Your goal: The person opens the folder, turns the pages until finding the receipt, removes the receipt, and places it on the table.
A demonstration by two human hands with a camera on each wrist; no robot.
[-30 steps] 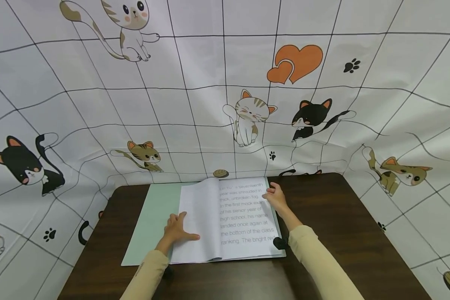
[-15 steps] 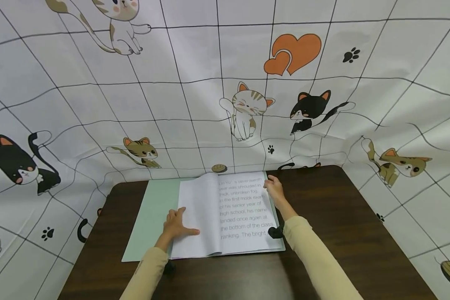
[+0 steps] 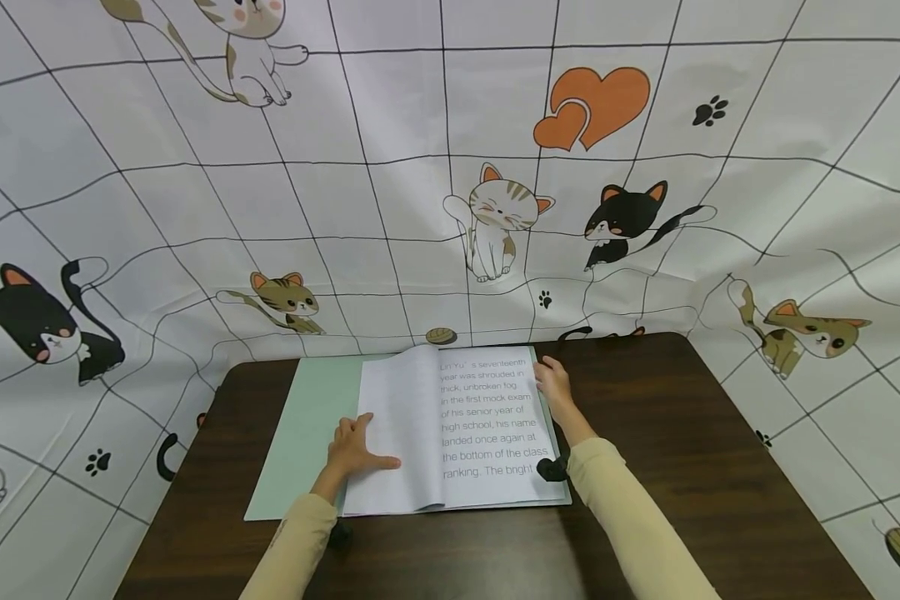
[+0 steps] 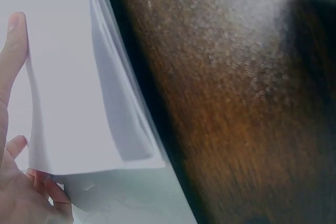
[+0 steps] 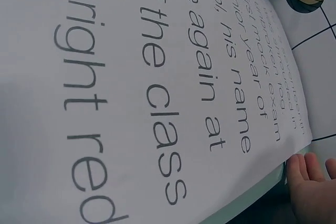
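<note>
A large open book [image 3: 487,433] lies on the table, with a pale green cover [image 3: 300,442] showing past its left-hand pages. Its left page [image 3: 401,492] is blank and bulges near the spine; the right page [image 5: 131,103] carries big printed text. My left hand [image 3: 354,448] rests spread on the blank page's left edge, thumb pointing toward the spine. In the left wrist view, the left fingers [image 4: 56,195] lie by the page's edge. At the upper right edge of the book is my right hand [image 3: 555,390], its fingers [image 5: 295,169] touching the border; the thumb is hidden there.
A dark brown wooden table [image 3: 660,417] bears the book. White cloth [image 3: 390,192] with a grid and cartoon cats hangs behind and at both sides. A black strapped item [image 3: 552,469] at the right wrist covers part of the last text line.
My right hand's fingers have drawn together and shifted slightly off the page toward its right edge. The left hand keeps its place, and the head view has tilted a little.
</note>
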